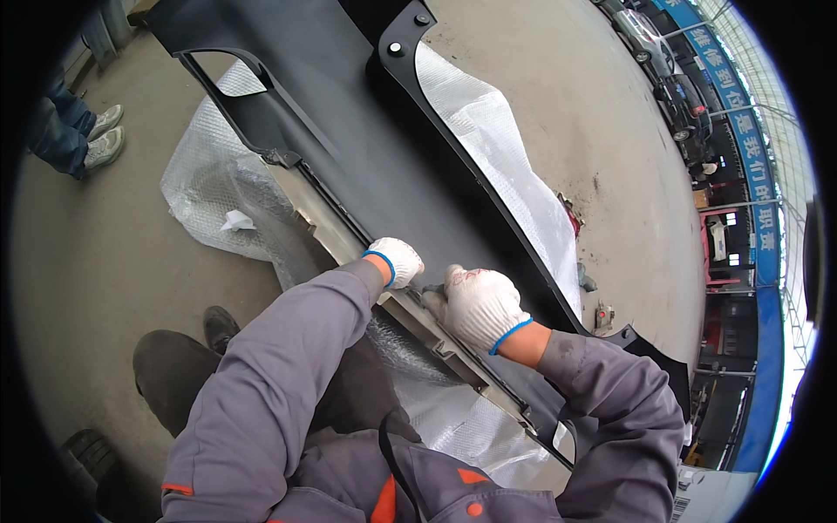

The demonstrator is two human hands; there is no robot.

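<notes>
At the far left edge, another person's legs in jeans (59, 131) and pale shoes (105, 139) stand on the concrete floor (105, 261), cut off above the knee by the rim. Beside them, bubble wrap (214, 196) lies crumpled under a long black car bumper (366, 148) that runs diagonally across the view, its far end bent out of sight. The left hand (397, 260), in a white glove, presses on the bumper's grey inner strip (327, 228); its fingers curl over the edge and are hidden, so I cannot tell what they pinch. Just beside it, the right hand (479, 305) rests on the same strip with its fingers pressed together, tips hidden. Parked cars (671, 78) blur at the right.
</notes>
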